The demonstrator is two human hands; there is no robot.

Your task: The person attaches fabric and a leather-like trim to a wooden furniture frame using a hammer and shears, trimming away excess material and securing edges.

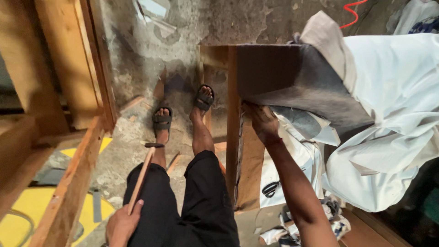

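The left hand (pixel 122 224) grips a hammer (pixel 142 176) by its handle, while the right hand (pixel 262 121) seemingly pinches grey fabric (pixel 292 77) against a wooden frame (pixel 232 137).

Left hand (pixel 122 225) runs off the bottom edge, its grip on the hammer (pixel 142 176) handle only partly seen. Right hand (pixel 261 121) has fingertips tucked behind the grey sheet (pixel 292 77). White cloth (pixel 393 114) cut off at right. Small dark thing (pixel 270 188) on the cloth: can't tell what.

free: floor (pixel 137 59) ahead | blocked: frame (pixel 233 128) right, beam (pixel 73 183) left
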